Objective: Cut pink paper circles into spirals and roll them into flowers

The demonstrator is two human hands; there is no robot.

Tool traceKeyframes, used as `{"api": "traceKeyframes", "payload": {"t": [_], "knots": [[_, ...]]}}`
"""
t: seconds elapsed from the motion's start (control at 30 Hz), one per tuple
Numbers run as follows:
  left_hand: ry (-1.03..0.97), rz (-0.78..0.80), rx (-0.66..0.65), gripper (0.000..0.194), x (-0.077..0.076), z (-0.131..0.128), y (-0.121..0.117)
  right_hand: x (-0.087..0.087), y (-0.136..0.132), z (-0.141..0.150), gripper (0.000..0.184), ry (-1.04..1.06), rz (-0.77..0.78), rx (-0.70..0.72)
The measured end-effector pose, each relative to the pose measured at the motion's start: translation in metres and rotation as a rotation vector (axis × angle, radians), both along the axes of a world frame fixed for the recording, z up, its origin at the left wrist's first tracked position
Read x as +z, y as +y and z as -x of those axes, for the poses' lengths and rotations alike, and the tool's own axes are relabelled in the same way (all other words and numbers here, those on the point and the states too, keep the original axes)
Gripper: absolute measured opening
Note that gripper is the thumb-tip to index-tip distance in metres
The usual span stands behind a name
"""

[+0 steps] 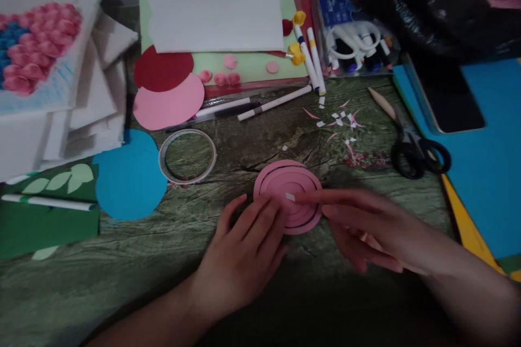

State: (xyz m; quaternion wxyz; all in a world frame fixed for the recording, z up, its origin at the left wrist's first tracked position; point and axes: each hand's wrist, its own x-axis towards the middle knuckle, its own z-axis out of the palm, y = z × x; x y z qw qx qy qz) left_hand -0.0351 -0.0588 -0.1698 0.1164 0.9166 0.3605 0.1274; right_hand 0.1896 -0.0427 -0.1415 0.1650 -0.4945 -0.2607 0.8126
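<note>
A pink paper disc (pixel 307 180) with a spiral cut and dark curved lines lies on the table in front of me. The fingertips of my left hand (pixel 246 246) rest on its left side, fingers stretched out. Over the disc's right side reaches my right hand (pixel 366 225), its index finger extended and its other fingers loosely bent apart. That fingertip is at a small white square (pixel 290 197) near the disc's middle, which looks like a bit of paper or tape. Neither hand grips anything that I can see.
A tape roll (pixel 188 156) and a blue paper circle (pixel 131 176) lie to the left. Scissors (pixel 415 146) and a phone (pixel 445 92) are on the right. Paper scraps (pixel 340 119) are scattered beyond the disc, with markers (pixel 277 103) behind. Paper roses (pixel 44 46) sit far left.
</note>
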Motion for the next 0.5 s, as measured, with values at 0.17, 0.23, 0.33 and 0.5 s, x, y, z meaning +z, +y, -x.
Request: {"api": "traceKeyframes", "payload": {"t": [0.17, 0.23, 0.33, 0.5], "knots": [[0.000, -0.005, 0.004, 0.040, 0.0004, 0.0006, -0.0002, -0.0024, 0.0015, -0.0006, 0.049, 0.014, 0.029, -0.009], [-0.001, -0.009, 0.006, 0.040, 0.0000, 0.0002, 0.0001, -0.0036, 0.0016, -0.0010, 0.047, 0.027, 0.039, -0.019], [0.001, -0.007, 0.006, 0.040, -0.0006, -0.0005, 0.0005, -0.0045, 0.0014, -0.0015, 0.045, 0.045, 0.037, -0.031], [0.006, -0.010, 0.013, 0.041, 0.0003, -0.0009, 0.0005, -0.0032, 0.0017, -0.0006, 0.044, 0.076, 0.046, -0.027]]}}
